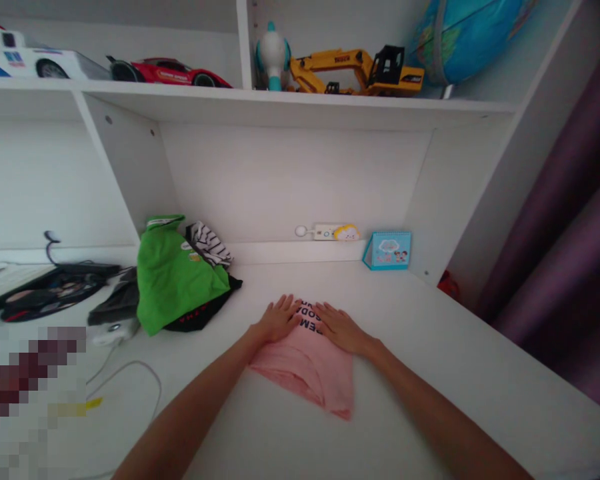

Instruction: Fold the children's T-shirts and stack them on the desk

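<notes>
A pink shirt [325,370] with dark printed letters lies folded on the white desk, its neckline side toward me. Flat on its left far part rests my left hand [279,320], fingers stretched out. My right hand [341,327] presses on the right far part of the cloth, its fingers also extended and pointing toward the print. Between the two hands the lettering shows upside down, partly covered by fingers. Neither hand grips the fabric.
Left of the shirt is a clothes pile with a green garment [175,280] and a striped cloth [210,245]. A blue desk calendar [390,251] and a power outlet [325,232] are at the back. Above, a shelf holds a toy excavator [360,70] and a globe [470,37].
</notes>
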`<state>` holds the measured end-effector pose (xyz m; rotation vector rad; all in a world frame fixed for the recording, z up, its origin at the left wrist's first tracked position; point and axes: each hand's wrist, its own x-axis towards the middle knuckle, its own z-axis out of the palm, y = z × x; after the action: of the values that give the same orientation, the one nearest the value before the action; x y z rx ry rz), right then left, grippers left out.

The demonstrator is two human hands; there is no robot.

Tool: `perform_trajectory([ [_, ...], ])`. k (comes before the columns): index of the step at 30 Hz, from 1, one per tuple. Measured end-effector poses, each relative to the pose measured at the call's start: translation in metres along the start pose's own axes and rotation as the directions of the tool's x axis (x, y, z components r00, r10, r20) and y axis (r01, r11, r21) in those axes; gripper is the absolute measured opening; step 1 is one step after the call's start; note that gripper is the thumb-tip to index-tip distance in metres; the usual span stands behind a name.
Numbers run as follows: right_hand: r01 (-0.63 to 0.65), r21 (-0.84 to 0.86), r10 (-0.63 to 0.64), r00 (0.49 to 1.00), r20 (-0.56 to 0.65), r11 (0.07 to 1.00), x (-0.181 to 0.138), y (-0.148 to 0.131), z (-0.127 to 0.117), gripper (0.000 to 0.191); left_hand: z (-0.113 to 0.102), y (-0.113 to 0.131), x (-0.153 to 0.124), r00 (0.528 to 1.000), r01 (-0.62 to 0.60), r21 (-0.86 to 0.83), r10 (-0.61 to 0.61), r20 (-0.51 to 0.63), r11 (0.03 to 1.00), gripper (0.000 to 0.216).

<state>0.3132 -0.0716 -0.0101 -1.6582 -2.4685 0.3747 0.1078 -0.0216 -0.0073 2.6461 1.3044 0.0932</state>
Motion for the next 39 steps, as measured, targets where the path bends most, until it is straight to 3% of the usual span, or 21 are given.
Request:
perform_trajectory([
  [3, 0.017, 0.015, -0.017, 1.0, 0.009, 1.0, -0.013, -0.005, -0.012, 0.056, -0.018, -0.005, 0.005, 0.998, -0.015, 0.068, 0.01, 0.068, 0.998, 0.045],
  [6, 0.048, -0.029, -0.049, 0.998, -0.026, 0.998, -0.033, -0.014, -0.02, 0.054, -0.043, 0.015, -0.004, 0.998, 0.067, 0.166, -0.063, -0.032, 0.984, 0.046],
  [8, -0.044, -0.091, 0.036, 0.995, -0.091, 0.995, -0.051, -0.023, -0.016, 0.048, -0.052, 0.041, -0.03, 0.993, 0.061, 0.153, -0.045, -0.105, 0.986, 0.048],
  [10, -0.228, -0.122, 0.207, 0.964, -0.165, 0.966, -0.071, -0.036, -0.009, 0.042, -0.05, 0.07, -0.069, 0.992, -0.094, 0.089, 0.101, -0.078, 0.992, 0.046],
  [12, -0.352, -0.088, 0.335, 0.928, -0.165, 0.932, -0.093, -0.053, -0.006, 0.035, -0.038, 0.091, -0.111, 0.949, -0.316, 0.013, 0.316, -0.003, 0.949, 0.051],
  [13, -0.355, -0.048, 0.348, 0.931, -0.113, 0.934, -0.105, -0.062, -0.007, 0.03, -0.03, 0.096, -0.129, 0.927, -0.374, -0.009, 0.374, 0.024, 0.927, 0.055],
  [15, -0.261, 0.082, 0.254, 0.963, 0.089, 0.962, -0.125, -0.078, -0.018, 0.026, -0.014, 0.093, -0.154, 0.909, -0.412, -0.015, 0.412, 0.062, 0.911, 0.051],
  [17, -0.138, 0.285, 0.049, 0.953, 0.301, 0.949, -0.137, -0.089, -0.034, 0.03, -0.005, 0.075, -0.163, 0.933, -0.356, 0.017, 0.354, 0.068, 0.934, 0.047],
  [18, -0.077, 0.374, -0.06, 0.938, 0.341, 0.924, -0.137, -0.09, -0.041, 0.031, -0.004, 0.063, -0.163, 0.951, -0.306, 0.039, 0.304, 0.059, 0.951, 0.045],
  [20, 0.048, 0.46, -0.186, 0.948, 0.259, 0.887, -0.127, -0.085, -0.05, 0.027, -0.011, 0.038, -0.157, 0.984, -0.176, 0.078, 0.175, 0.026, 0.981, 0.042],
  [22, 0.141, 0.426, -0.188, 0.98, 0.071, 0.894, -0.102, -0.072, -0.048, 0.025, -0.025, 0.014, -0.145, 0.999, -0.023, 0.09, 0.026, -0.033, 0.996, 0.04],
  [25, 0.126, 0.322, -0.079, 0.984, -0.157, 0.938, -0.053, -0.047, -0.036, 0.03, -0.043, -0.006, -0.122, 0.979, 0.146, 0.028, -0.14, -0.15, 0.989, 0.04],
  [28, 0.074, 0.177, -0.017, 0.952, -0.305, 0.982, -0.007, -0.03, -0.023, 0.042, -0.039, -0.007, -0.098, 0.949, 0.238, 0.014, -0.23, -0.217, 0.971, 0.046],
  [30, 0.038, 0.091, -0.008, 0.953, -0.304, 0.995, 0.014, -0.025, -0.014, 0.049, -0.025, -0.001, -0.086, 0.932, 0.32, 0.053, -0.305, -0.196, 0.946, 0.062],
  [34, -0.017, 0.028, 0.021, 0.991, -0.135, 0.999, 0.032, -0.023, 0.008, 0.061, 0.002, 0.008, -0.077, 0.922, 0.363, 0.076, -0.347, -0.172, 0.929, 0.078],
  [39, -0.027, 0.035, 0.029, 0.998, -0.048, 0.999, 0.035, -0.02, 0.008, 0.064, -0.005, -0.001, -0.078, 0.935, 0.341, 0.078, -0.329, -0.135, 0.937, 0.082],
])
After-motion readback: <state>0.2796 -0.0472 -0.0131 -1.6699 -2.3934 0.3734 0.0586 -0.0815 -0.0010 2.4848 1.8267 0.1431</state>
